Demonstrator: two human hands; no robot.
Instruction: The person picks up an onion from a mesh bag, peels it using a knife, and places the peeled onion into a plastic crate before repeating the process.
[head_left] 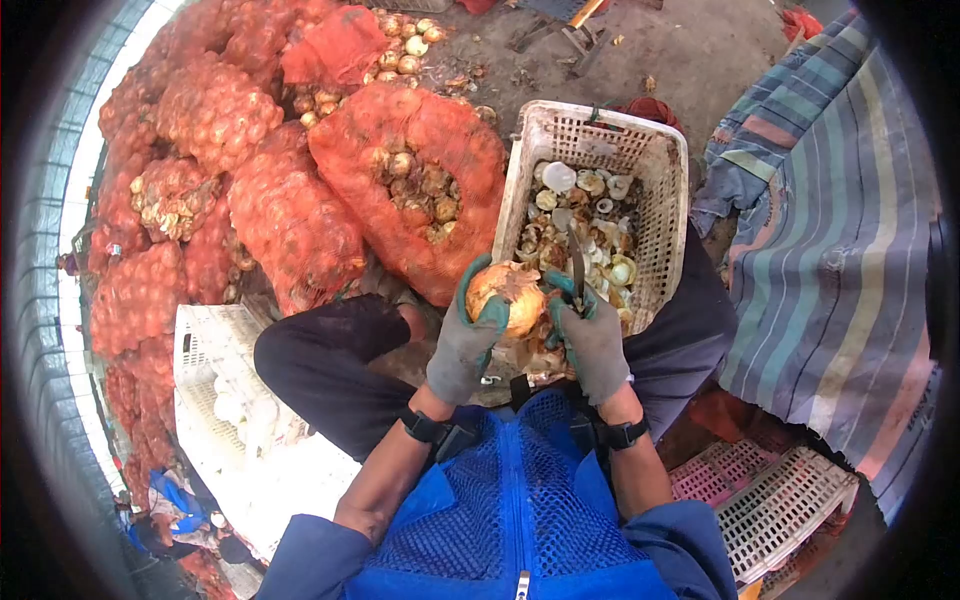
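Observation:
An onion point(507, 298) with loose brown skin is held in my left hand point(468, 335), which wears a grey and green glove. My right hand point(592, 342), gloved the same way, is closed round a knife point(575, 258) whose blade points up, just right of the onion. Both hands are over the near end of a white plastic crate point(655, 185) between my legs. Onion scraps and peels point(590, 215) lie inside the crate.
Red mesh sacks of onions point(300, 215) fill the left, one point(465, 160) open near the crate. A white crate point(215, 345) with peeled onions stands at my left. Striped cloth point(830, 240) hangs right, above empty crates point(770, 505). Another person point(165, 530) shows at lower left.

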